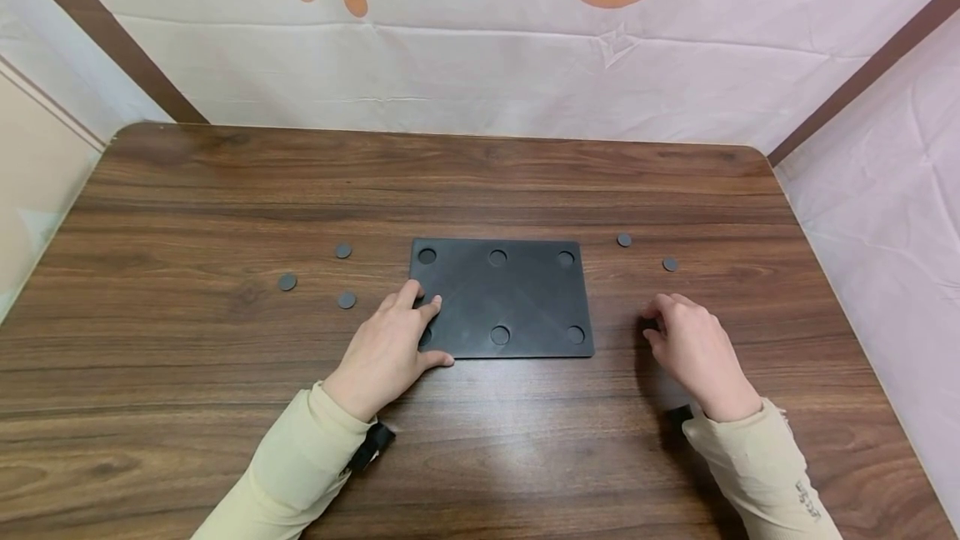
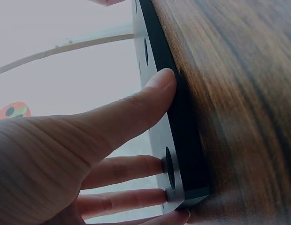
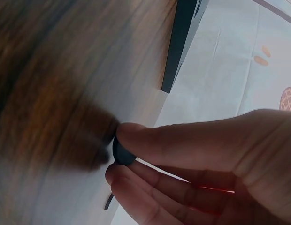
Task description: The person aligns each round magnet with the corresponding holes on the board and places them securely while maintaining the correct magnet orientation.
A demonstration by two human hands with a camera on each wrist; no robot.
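A flat black board with round recesses lies on the table. My left hand grips its near left corner, the thumb against the front side and the other fingers on the top and at the left edge. One recess there is partly covered by that hand. To the right of the board, my right hand pinches a small dark disc between thumb and fingertips, close over the table. In the head view this disc is hidden by the hand.
Three small dark discs lie on the wooden table left of the board. Two more, a nearer disc and a farther disc, lie to its right. A white curtain with orange prints hangs behind the table.
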